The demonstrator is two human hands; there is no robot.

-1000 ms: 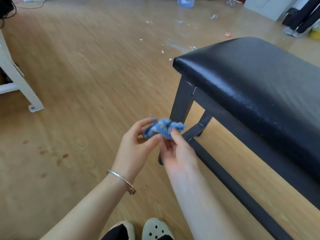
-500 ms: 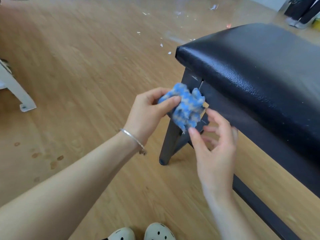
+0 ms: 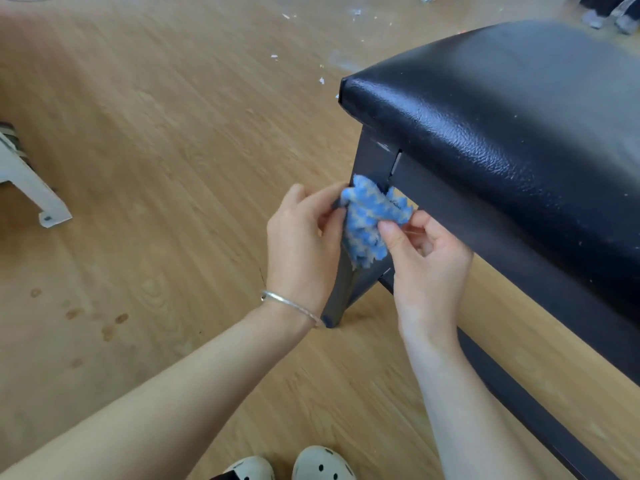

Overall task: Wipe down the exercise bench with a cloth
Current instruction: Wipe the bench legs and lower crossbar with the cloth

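Observation:
A black padded exercise bench [image 3: 502,116] on a dark metal frame fills the right of the head view. In front of its near leg [image 3: 341,289] I hold a small crumpled blue and white cloth [image 3: 369,220]. My left hand [image 3: 304,244], with a silver bracelet on the wrist, grips the cloth's left side. My right hand [image 3: 426,251] pinches its right edge between thumb and fingers. The cloth hangs just below the seat's corner and covers part of the leg.
Wooden floor all around, with small white paper scraps [image 3: 322,79] beyond the bench and dark spots [image 3: 110,323] at the left. A white furniture leg [image 3: 34,195] stands at the far left. My shoes [image 3: 322,465] show at the bottom.
My hands and the cloth rose toward the bench's corner. My right hand, briefly off the cloth half a second ago, now pinches its right edge.

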